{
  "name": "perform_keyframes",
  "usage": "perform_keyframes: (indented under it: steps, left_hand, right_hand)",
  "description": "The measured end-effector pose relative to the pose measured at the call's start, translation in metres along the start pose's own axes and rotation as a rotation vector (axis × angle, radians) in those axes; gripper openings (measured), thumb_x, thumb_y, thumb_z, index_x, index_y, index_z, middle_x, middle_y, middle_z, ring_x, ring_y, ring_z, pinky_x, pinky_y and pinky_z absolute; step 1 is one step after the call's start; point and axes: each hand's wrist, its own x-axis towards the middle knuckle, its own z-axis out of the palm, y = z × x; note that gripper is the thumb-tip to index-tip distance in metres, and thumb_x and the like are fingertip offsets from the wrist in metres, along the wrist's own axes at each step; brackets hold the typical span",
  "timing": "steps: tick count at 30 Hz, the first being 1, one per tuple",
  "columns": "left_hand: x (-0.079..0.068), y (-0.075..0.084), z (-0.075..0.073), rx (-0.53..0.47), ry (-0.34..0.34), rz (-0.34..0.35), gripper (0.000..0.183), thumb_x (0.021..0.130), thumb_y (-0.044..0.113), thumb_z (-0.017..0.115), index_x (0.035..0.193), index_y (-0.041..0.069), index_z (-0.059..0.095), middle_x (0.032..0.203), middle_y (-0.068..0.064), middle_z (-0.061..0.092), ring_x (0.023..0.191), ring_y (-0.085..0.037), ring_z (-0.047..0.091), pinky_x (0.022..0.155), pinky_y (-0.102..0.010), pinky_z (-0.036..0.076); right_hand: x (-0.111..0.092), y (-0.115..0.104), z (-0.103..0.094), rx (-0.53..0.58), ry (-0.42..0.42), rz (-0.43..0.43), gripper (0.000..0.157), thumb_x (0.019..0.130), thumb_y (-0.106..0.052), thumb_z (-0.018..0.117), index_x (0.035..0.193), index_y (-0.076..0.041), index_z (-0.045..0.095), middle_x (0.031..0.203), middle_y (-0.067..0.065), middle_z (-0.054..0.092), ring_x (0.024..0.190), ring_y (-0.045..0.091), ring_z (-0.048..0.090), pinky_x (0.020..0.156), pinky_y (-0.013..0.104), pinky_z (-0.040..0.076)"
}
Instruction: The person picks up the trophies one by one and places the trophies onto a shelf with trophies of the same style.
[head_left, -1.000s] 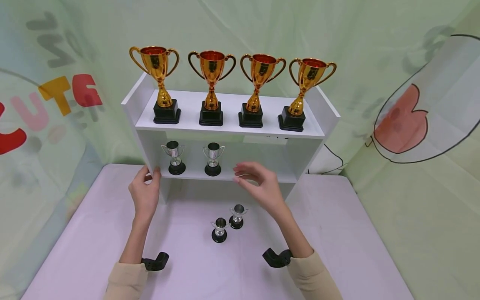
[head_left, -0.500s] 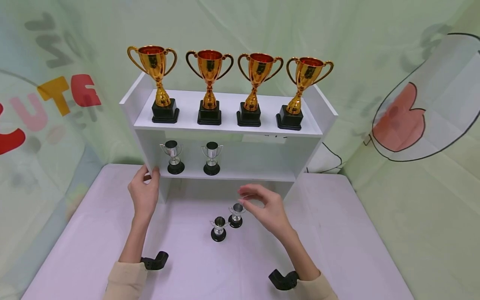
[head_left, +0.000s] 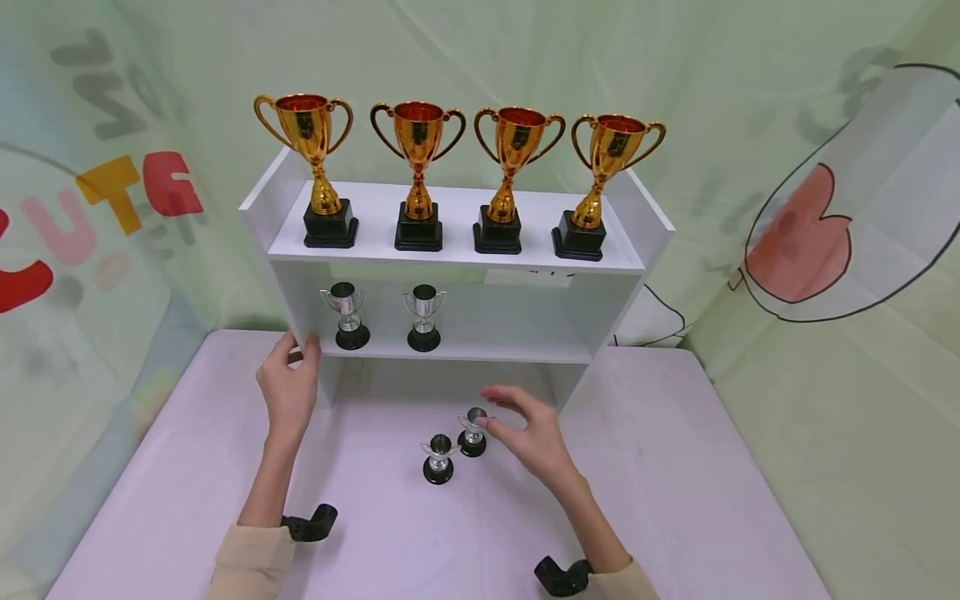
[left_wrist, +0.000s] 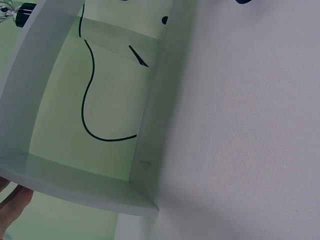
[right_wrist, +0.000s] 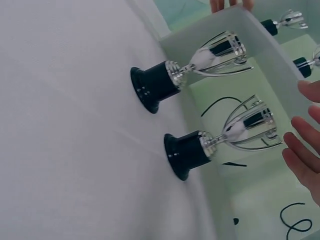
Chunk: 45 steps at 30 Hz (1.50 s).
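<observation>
My left hand (head_left: 288, 387) grips the left side panel of a white shelf unit (head_left: 517, 329). In the left wrist view, fingers (left_wrist: 15, 207) show at the panel's outer face. My right hand (head_left: 538, 437) hovers over the table with thumb and fingers spread, overlapping the rim of the rear small silver trophy (head_left: 472, 439) in the head view. The right wrist view shows its fingers (right_wrist: 305, 150) close to that trophy's (right_wrist: 192, 152) handles, not closed round it. A second small silver trophy (head_left: 438, 469) stands just in front and to the left. Both stand upright on black bases.
Two more silver trophies, a left one (head_left: 351, 333) and a right one (head_left: 424, 335), stand on the middle board's left half. Several gold trophies (head_left: 418, 208) line the top board. Green curtains (head_left: 787, 433) surround the cloth-covered table (head_left: 660, 483).
My right hand has come down from the middle board toward the rear silver trophy on the table. My left hand has stayed at the side panel.
</observation>
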Motion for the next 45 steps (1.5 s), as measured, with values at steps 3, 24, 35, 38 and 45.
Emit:
perform_keyframes:
  steps: [3,24,35,38,45]
  left_hand:
    - [0.000,0.000,0.000,0.003,0.002,-0.004,0.027,0.099,0.016,0.062,0.122,0.007,0.074,0.112,-0.018,0.075,0.084,-0.020,0.062,0.066,-0.009,0.044]
    - [0.000,0.000,-0.001,-0.011,-0.005,-0.009,0.029,0.100,0.018,0.062,0.124,0.007,0.073,0.114,-0.019,0.074,0.087,-0.027,0.065,0.066,-0.009,0.043]
    - [0.000,-0.001,0.000,-0.003,-0.007,0.007,0.027,0.100,0.017,0.062,0.121,0.006,0.074,0.111,-0.019,0.075,0.087,-0.029,0.067,0.065,-0.007,0.042]
    - [0.000,-0.001,-0.001,-0.008,-0.010,0.006,0.028,0.100,0.017,0.062,0.123,0.007,0.073,0.113,-0.019,0.074,0.088,-0.030,0.066,0.066,-0.007,0.042]
    - [0.000,-0.001,-0.001,-0.004,-0.013,0.008,0.029,0.100,0.017,0.062,0.125,0.007,0.073,0.115,-0.019,0.074,0.088,-0.031,0.066,0.065,-0.006,0.043]
  right_hand:
    - [0.000,0.007,0.003,0.017,-0.010,0.017,0.041,0.086,-0.009,0.082,0.124,-0.007,0.069,0.124,0.010,0.072,0.118,0.030,0.067,0.105,0.042,0.052]
    - [-0.003,0.032,0.022,0.112,-0.036,0.120,0.046,0.083,-0.004,0.084,0.126,-0.002,0.068,0.122,0.015,0.072,0.112,0.034,0.069,0.101,0.040,0.055]
    - [-0.007,0.033,0.023,0.112,-0.034,0.144,0.042,0.084,-0.002,0.082,0.123,-0.001,0.069,0.117,0.016,0.073,0.108,0.035,0.070,0.099,0.044,0.056]
    - [-0.007,0.032,0.023,0.108,-0.035,0.158,0.041,0.084,-0.002,0.082,0.123,-0.001,0.069,0.116,0.016,0.073,0.108,0.035,0.070,0.099,0.044,0.056]
    - [-0.008,0.031,0.023,0.118,-0.027,0.143,0.040,0.084,0.000,0.082,0.121,0.000,0.070,0.114,0.016,0.074,0.106,0.036,0.071,0.097,0.043,0.056]
